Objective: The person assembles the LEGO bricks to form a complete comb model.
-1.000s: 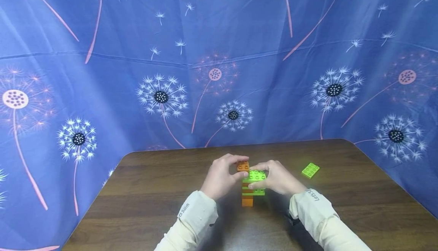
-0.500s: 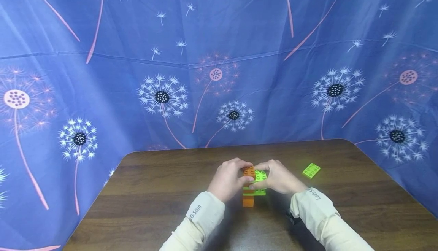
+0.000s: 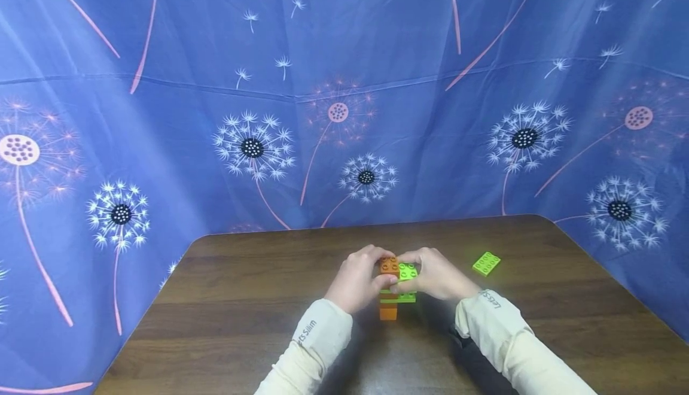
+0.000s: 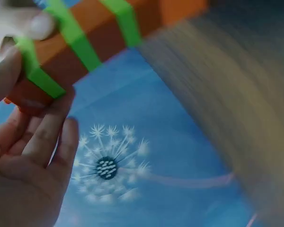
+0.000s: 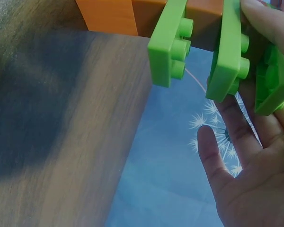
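Note:
A tower of orange bricks (image 3: 388,312) stands upright on the table, with green studded plates (image 5: 163,52) layered between the bricks and jutting out to the right. On its left column sits the top orange brick (image 3: 389,264), pinched between the thumb and fingers of my left hand (image 3: 352,281). My right hand (image 3: 440,275) grips the top green plate (image 3: 408,272) from the right side, thumb in front and fingers behind. In the left wrist view, my left hand (image 4: 33,161) wraps the tower's upper end. My fingers hide part of the upper layers.
A loose green plate (image 3: 487,264) lies studs up at the back right of the brown wooden table (image 3: 231,311). Behind the table's far edge hangs a blue dandelion-print cloth (image 3: 172,119).
My left hand has moved slightly right and down with the orange brick, which now sits over the green plate's left studs. The right hand keeps its grip in place.

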Demonstrator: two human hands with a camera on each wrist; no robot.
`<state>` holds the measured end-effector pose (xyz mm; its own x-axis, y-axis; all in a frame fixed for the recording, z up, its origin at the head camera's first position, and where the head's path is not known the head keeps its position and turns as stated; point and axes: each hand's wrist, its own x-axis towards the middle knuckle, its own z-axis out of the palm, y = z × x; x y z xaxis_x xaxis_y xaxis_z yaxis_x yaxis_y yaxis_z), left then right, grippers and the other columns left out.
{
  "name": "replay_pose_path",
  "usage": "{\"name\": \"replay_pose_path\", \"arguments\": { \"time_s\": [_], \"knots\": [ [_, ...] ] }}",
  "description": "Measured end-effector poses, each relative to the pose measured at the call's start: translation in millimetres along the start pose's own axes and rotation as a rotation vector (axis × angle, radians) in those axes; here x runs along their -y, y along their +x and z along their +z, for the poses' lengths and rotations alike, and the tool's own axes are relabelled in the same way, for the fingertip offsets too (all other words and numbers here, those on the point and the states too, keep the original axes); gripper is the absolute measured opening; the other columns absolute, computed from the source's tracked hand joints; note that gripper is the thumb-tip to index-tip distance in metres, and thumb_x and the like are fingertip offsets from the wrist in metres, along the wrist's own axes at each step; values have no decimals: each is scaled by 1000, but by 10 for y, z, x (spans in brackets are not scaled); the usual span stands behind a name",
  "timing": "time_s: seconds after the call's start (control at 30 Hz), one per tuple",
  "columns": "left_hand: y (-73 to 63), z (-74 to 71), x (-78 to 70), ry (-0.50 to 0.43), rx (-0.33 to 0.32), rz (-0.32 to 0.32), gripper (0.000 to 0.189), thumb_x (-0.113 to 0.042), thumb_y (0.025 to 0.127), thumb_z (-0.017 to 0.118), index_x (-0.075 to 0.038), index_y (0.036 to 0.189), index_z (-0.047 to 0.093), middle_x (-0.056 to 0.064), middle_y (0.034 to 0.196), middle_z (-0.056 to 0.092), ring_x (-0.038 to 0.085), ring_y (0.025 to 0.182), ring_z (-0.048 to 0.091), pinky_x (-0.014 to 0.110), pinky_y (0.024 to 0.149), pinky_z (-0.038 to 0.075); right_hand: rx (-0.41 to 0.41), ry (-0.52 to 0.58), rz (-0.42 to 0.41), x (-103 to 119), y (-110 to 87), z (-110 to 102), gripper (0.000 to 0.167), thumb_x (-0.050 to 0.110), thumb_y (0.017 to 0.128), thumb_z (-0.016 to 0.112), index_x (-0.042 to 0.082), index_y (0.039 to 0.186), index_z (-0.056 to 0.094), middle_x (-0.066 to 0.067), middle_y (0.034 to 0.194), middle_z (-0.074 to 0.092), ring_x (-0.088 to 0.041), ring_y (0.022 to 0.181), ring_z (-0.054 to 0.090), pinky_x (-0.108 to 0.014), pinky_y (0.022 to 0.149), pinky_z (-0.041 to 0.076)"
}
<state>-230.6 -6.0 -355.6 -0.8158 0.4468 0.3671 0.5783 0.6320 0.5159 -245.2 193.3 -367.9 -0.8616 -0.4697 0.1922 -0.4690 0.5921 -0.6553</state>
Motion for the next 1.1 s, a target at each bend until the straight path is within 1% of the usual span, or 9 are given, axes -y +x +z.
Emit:
{"name": "replay_pose_path", "arguments": {
  "time_s": [0.17,0.3,0.47,0.57,0.7,0.83,0.9,0.97,1.1],
  "knots": [
    [-20,27,67,-191,5,-58,38,-12,87,81,-6,122,69,5,110,69,23,101,64,35,89,52,-8,-2,0,-7,25,11,38,26,77,88,10,110,77,3,99,76,-15,90,66,-32,78,53],
    [-59,112,102,-306,-77,-37,41,-16,86,82,-6,124,70,5,110,70,18,95,63,29,83,53,-12,-6,-17,-16,29,8,38,24,77,88,9,110,77,0,102,76,-16,93,67,-34,81,53],
    [-66,197,159,-421,-180,-31,34,-15,84,85,-6,114,75,4,102,71,12,89,65,28,80,57,-13,-7,-32,3,23,36,35,26,78,89,11,106,74,6,96,73,-12,86,63,-32,78,52],
    [-71,188,189,-465,-162,-65,33,-15,83,85,-7,114,75,4,102,72,17,91,68,31,81,58,-17,-52,-18,16,-25,41,52,28,75,91,7,118,70,-4,109,73,-24,99,67,-45,88,54],
    [-70,170,205,-503,-117,-105,33,-14,83,85,-8,115,76,5,106,74,23,94,71,28,81,56,24,-59,31,-88,-164,-84,78,33,74,90,3,138,59,-17,134,63,-43,122,57,-64,98,45],
    [-52,177,202,-532,-103,-117,32,-12,82,85,-6,113,76,6,103,76,20,90,72,24,78,55,56,-7,30,-376,-299,-320,64,22,84,81,-3,138,57,-24,135,60,-48,121,56,-65,96,46],
    [-45,190,194,-543,-99,-128,33,-11,81,86,-7,112,76,6,100,76,17,88,72,21,77,55,30,-85,44,-546,-360,-442,53,13,87,76,-5,134,59,-27,132,61,-47,113,61,-63,92,49],
    [-40,209,189,-553,-100,-129,32,-10,80,86,-6,111,76,6,98,77,15,86,72,21,76,55,-15,-233,90,-713,-410,-545,48,4,85,73,-4,131,61,-28,129,63,-46,108,63,-62,89,51],
    [-29,239,177,-569,-104,-132,31,-8,80,86,-7,109,76,7,98,77,16,87,72,20,75,55,-45,-533,181,-1031,-484,-655,57,-16,74,69,-3,129,63,-30,127,62,-51,109,61,-64,87,50]
  ]
}}
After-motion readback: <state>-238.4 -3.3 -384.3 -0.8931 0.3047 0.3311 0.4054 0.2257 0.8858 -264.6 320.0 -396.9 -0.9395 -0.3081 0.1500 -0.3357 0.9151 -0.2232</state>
